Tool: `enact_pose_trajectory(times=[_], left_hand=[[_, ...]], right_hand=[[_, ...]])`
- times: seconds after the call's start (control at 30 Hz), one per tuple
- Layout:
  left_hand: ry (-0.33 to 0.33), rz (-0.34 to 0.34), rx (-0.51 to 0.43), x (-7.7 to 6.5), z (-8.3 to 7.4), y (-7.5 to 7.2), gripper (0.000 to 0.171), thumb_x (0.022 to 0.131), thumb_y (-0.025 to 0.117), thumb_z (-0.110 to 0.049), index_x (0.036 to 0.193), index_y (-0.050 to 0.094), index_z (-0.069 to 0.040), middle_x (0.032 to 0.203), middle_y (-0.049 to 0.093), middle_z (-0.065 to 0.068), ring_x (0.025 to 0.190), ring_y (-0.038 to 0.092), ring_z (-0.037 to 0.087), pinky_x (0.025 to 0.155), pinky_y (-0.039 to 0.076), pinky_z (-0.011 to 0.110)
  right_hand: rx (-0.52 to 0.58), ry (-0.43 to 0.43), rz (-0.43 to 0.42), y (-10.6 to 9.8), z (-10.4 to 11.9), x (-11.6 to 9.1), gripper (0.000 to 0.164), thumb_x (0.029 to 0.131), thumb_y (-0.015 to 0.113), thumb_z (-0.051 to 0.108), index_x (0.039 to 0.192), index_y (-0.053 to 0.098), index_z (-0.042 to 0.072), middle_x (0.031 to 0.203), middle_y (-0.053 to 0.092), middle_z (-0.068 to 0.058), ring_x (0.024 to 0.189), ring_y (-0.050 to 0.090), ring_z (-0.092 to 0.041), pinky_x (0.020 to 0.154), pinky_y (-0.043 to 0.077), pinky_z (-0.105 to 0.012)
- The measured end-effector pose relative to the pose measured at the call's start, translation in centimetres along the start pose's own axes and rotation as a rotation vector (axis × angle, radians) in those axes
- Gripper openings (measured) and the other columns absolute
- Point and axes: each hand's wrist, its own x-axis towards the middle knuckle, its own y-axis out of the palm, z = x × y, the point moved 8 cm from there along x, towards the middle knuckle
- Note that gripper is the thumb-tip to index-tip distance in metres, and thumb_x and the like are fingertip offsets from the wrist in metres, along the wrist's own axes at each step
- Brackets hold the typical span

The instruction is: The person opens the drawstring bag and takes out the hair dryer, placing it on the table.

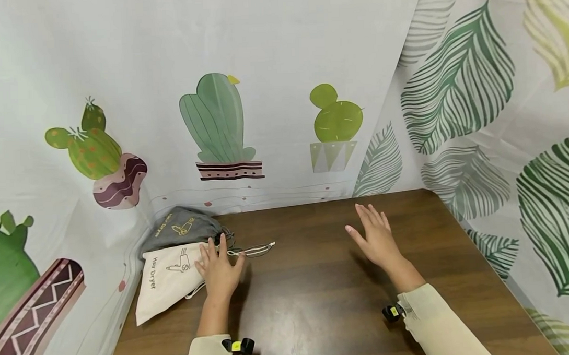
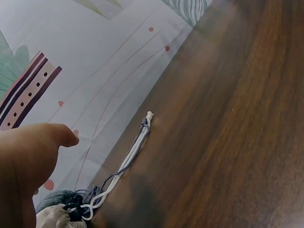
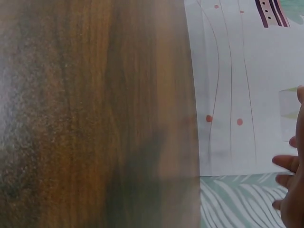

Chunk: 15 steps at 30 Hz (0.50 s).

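A cream drawstring bag (image 1: pixel 163 286) printed "Hair Dryer" lies at the table's left side. Partly under it, a grey drawstring bag (image 1: pixel 173 226) with a yellow print lies against the wall. My left hand (image 1: pixel 220 274) is over the cream bag's cord end, fingers spread; whether it touches the bag I cannot tell. White and grey cords (image 2: pixel 135 147) stretch across the wood beyond the bags in the left wrist view. On the table's right half, my right hand (image 1: pixel 375 239) hovers with fingers extended and nothing in it.
The brown wooden table (image 1: pixel 297 286) meets a white cloth wall (image 1: pixel 282 120) printed with cacti at the back. A leaf-print cloth (image 1: pixel 465 87) hangs along the right side. Each sleeve cuff has a black wrist camera (image 1: pixel 393 313) beside it.
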Motion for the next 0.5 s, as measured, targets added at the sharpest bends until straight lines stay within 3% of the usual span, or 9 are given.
enact_pose_trajectory(times=[0.13,0.27,0.5], left_hand=[[-0.018,0.011,-0.013,-0.2,0.4,0.1,0.078,0.091,0.067,-0.043,0.156,0.037,-0.011,0.161,0.028,0.030,0.151,0.013,0.055,0.113,0.010,0.080],[-0.041,0.012,-0.033,-0.6,1.0,0.4,0.069,0.094,0.065,-0.033,0.151,0.042,-0.001,0.159,0.030,0.031,0.152,0.014,0.053,0.116,0.010,0.076],[-0.060,-0.074,-0.050,-0.9,1.5,0.0,0.057,0.090,0.063,-0.018,0.138,0.052,0.011,0.150,0.041,0.033,0.148,0.025,0.052,0.116,0.012,0.076]], right_hand=[[0.065,-0.039,0.023,0.3,0.4,-0.3,0.069,0.103,0.055,0.045,0.157,0.033,0.008,0.158,0.040,-0.020,0.149,0.032,-0.042,0.121,0.020,-0.063],[0.093,-0.051,0.063,0.9,0.6,-0.7,0.066,0.103,0.055,0.044,0.156,0.036,0.010,0.154,0.045,-0.022,0.143,0.040,-0.043,0.116,0.030,-0.065],[0.115,-0.055,0.067,1.2,0.6,-1.0,0.062,0.102,0.057,0.043,0.151,0.044,0.008,0.145,0.054,-0.019,0.137,0.047,-0.040,0.114,0.034,-0.062]])
